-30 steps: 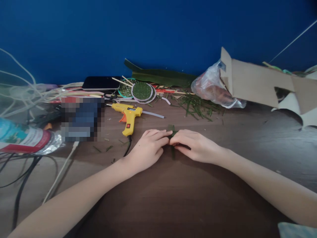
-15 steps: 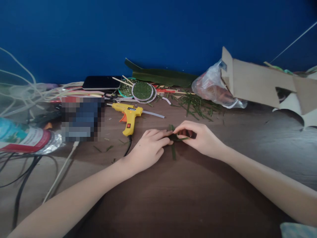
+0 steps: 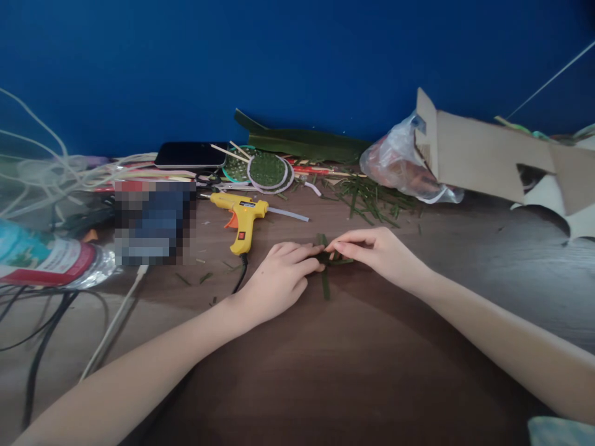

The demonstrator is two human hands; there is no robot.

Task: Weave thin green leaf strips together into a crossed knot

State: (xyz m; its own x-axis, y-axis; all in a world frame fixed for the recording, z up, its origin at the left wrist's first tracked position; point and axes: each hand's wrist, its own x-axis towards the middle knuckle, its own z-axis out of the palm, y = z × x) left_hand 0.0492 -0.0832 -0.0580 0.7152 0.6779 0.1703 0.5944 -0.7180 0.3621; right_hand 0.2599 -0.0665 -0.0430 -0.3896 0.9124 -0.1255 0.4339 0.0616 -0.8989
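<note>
Crossed dark green leaf strips [image 3: 326,282] lie on the brown table [image 3: 334,371] in the middle of the view. My left hand [image 3: 279,279] rests on the table with its fingertips pressing down on the strips' left side. My right hand [image 3: 376,254] is raised a little, and its thumb and fingers pinch one strip at the crossing. A loose end of a strip points toward me below the hands.
A yellow glue gun [image 3: 242,220] lies just left of my left hand, its cord running toward me. Behind are a phone [image 3: 190,155], round green discs [image 3: 267,172], long leaves [image 3: 302,145], leaf cuttings [image 3: 372,201], a plastic bag [image 3: 400,164], and cardboard [image 3: 493,155]. Cables and a bottle [image 3: 46,260] crowd the left.
My right hand has lifted off the table and shifted from pressing flat to pinching a strip at the crossing. My left hand has stayed put.
</note>
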